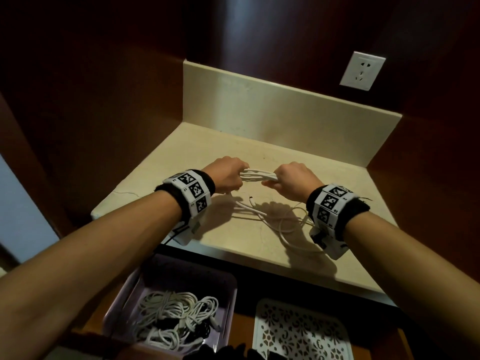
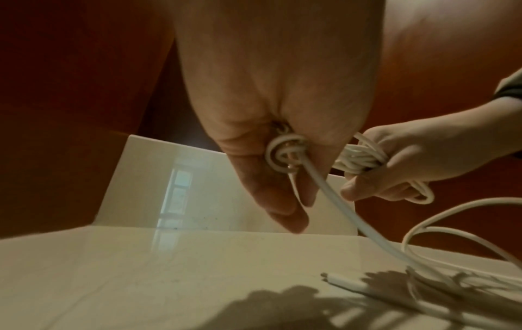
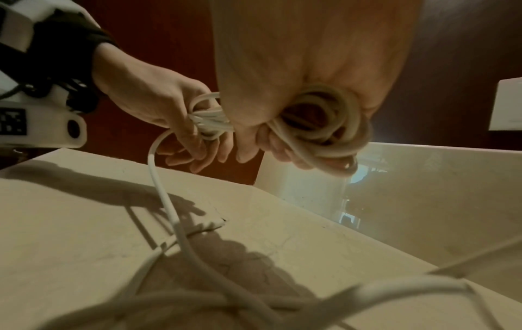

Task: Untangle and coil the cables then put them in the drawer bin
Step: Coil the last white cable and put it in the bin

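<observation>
Above the cream stone counter (image 1: 345, 162), both hands grip a bundle of white cable loops (image 1: 257, 175) stretched between them. The left hand (image 1: 227, 175) has its fingers curled round one end of the loops, and the right hand (image 1: 292, 179) is fisted round the other end. From the left hand a loose length of the white cable (image 2: 333, 196) drops to the counter, where it lies in slack curves (image 1: 280, 222) near the front edge, with a small plug end (image 2: 339, 279) resting flat. Below the counter's front edge sits a pale lilac plastic drawer bin (image 1: 228, 284) holding several coiled white cables (image 1: 174, 315), and beside it lies a white patterned openwork tray (image 1: 298, 333). A white wall socket (image 1: 362, 70) is mounted on the dark wooden panel behind.
</observation>
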### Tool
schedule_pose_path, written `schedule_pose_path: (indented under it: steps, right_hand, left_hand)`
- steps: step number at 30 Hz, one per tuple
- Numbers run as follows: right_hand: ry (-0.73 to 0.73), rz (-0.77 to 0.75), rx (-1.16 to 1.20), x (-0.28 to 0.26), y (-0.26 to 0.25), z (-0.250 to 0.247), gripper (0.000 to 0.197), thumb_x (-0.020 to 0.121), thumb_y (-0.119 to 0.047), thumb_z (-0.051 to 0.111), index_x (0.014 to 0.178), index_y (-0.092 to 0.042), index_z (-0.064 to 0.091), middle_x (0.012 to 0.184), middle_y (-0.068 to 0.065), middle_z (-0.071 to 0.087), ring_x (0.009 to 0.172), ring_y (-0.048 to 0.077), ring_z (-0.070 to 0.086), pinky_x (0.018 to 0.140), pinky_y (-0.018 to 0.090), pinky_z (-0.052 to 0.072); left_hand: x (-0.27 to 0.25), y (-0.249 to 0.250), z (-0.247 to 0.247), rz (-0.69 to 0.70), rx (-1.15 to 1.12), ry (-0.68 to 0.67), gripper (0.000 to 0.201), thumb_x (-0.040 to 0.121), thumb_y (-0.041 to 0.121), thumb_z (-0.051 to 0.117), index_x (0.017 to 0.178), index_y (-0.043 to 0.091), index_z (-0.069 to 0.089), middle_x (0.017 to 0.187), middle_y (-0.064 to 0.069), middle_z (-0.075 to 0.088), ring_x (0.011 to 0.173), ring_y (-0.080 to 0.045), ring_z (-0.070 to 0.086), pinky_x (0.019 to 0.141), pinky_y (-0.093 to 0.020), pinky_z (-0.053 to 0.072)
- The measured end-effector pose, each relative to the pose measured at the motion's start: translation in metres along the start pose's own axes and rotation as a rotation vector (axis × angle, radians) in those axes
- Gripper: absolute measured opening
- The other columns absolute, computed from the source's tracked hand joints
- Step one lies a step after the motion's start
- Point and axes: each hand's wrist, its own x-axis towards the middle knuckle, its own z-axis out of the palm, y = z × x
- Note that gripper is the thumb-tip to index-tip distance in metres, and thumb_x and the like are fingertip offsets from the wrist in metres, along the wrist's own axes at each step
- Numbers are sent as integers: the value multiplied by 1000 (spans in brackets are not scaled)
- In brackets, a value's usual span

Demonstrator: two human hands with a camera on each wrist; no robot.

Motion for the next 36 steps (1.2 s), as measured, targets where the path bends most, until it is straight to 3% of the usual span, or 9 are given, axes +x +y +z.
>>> schedule_pose_path:
  steps: [2,7,12,16,21,23,26,30,36]
  right_hand:
    - [-45,-11,39,-1,0,3,43,95,-50,52,89,-10,66,64,0,49,62,20,47,57,29,33]
    - [-62,-46,4,-5,-6,8,39,99,-46,47,88,-12,62,67,1,47,68,24,49,61,32,34]
    - [-86,-74,-22,-7,-14,7,37,98,-45,49,93,-12,64,80,6,54,74,26,50,64,32,34]
    - [-245,-67,157,-8,-14,10,27,88,-40,67,87,-14,65,73,2,59,67,21,54,56,30,40]
    - [-414,-66,308,-11,-15,18,27,73,-33,83,93,-16,73,89,2,72,83,18,64,76,34,52]
    - [-430,-74,325,-11,-15,20,24,76,-30,81,95,-17,75,88,0,72,82,16,65,75,32,53]
    - [-413,-83,297,-9,-15,18,17,81,-23,76,97,-16,76,81,-3,69,67,10,59,58,22,47]
    - [-417,-85,269,-4,-13,15,17,82,-21,74,98,-15,76,94,3,73,84,19,65,77,32,52]
    - [-385,-91,239,-1,-11,11,16,88,-25,65,88,-9,64,75,6,63,66,22,58,64,36,53]
  left_hand:
    - [-2,1,1,-17,66,-20,17,89,7,50,94,17,62,77,-2,69,61,-17,66,54,-24,48]
    - [-7,14,1,22,339,21,14,83,20,58,97,22,60,82,1,61,76,-23,58,61,-29,38]
    - [-9,17,2,-9,139,-90,14,84,15,59,90,23,68,66,7,63,63,-14,63,58,-25,46]
    - [-13,16,7,15,172,-36,21,84,13,51,82,28,66,70,10,56,75,-18,54,65,-29,38]
    - [-16,12,10,57,232,-34,22,86,14,49,82,28,65,77,7,60,77,-20,55,65,-30,37]
    - [-17,12,10,72,248,-24,21,87,15,49,80,28,64,76,6,60,77,-20,55,65,-30,37]
    - [-16,11,9,78,244,-7,19,87,17,50,79,30,62,77,7,59,76,-20,54,66,-30,37]
    - [-15,12,7,88,258,9,18,88,19,52,77,31,59,78,5,60,76,-21,54,66,-31,39]
    - [-13,10,7,69,250,21,7,84,25,57,81,30,60,78,1,63,77,-25,57,65,-30,39]
